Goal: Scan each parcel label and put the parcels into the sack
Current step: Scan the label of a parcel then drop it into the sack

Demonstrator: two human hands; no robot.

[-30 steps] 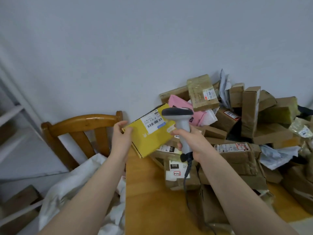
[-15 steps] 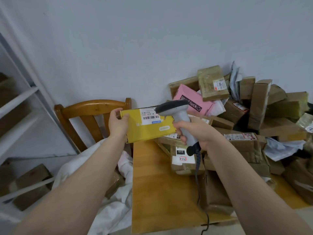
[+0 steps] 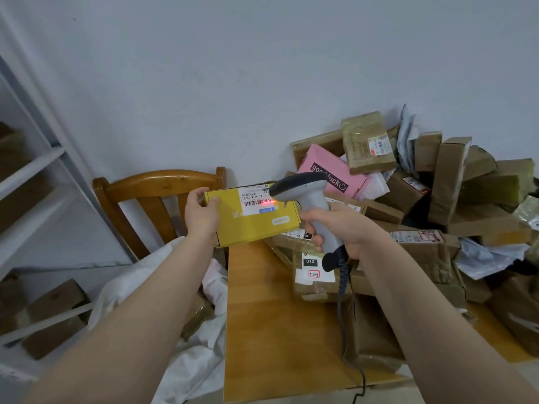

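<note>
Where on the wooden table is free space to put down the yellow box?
The bare patch of the light wooden table lies at its near left, between the table's left edge beside the white sack and the brown cardboard parcels; the dark cable of the grey scanner hangs along its right border. The far and right parts are crowded with piled parcels.

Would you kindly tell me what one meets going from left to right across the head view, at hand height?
white shelf → left hand → yellow parcel → scanner → tall brown parcel
</note>
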